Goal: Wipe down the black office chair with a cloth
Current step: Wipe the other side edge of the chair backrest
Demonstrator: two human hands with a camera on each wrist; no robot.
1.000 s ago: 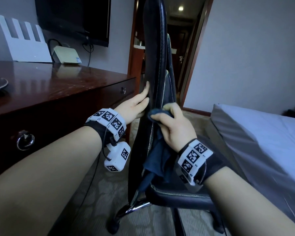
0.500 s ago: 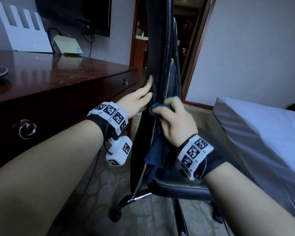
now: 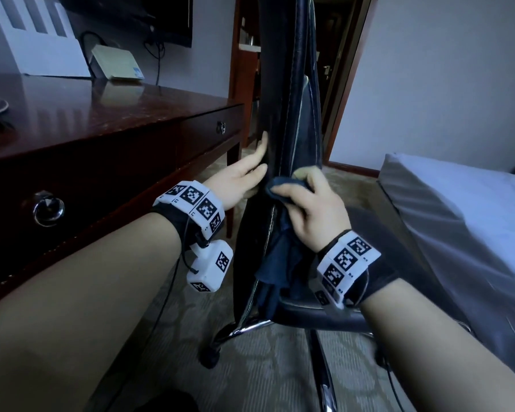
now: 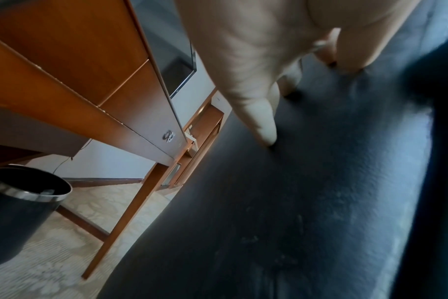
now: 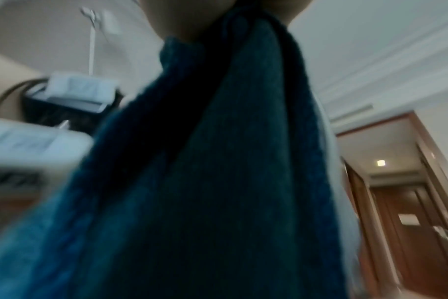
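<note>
The black office chair stands on the carpet between a dark wooden desk and a bed, seen edge-on with its backrest rising upright. The right hand has its fingers curled round a dark blue cloth, bunched against the backrest's front edge while the rest hangs down toward the seat. The left hand lies flat with straight fingers against the back of the backrest, holding nothing; a black waste bin sits under the desk.
</note>
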